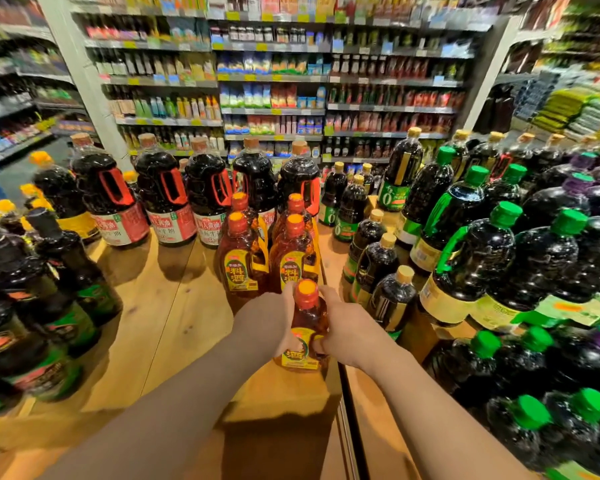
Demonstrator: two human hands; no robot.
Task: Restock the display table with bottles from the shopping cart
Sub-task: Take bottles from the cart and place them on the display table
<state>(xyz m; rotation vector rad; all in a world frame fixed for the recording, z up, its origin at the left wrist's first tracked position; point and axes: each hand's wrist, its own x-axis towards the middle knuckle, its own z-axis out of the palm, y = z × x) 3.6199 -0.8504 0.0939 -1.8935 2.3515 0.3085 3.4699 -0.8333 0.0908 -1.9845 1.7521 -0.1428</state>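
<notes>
Both hands: wrapped round one amber bottle [307, 327], upright, its base at or just above the wooden display table [160, 306]; can't tell if it touches
Left hand [274, 320]: grips bottle's left side, fingers curled round body
Right hand [343, 327]: grips right side, thumb on the yellow label
Bottle: orange cap, red neck band, just in front of the amber row
Amber row [269, 251]: four like bottles, two by two, upright
Behind: dark jugs with red handles [167, 199] in a line
Right: green-capped dark bottles [475, 258], tiered stack
Left: dark bottles [52, 282], blurred
Background: stocked shelves [274, 81]
</notes>
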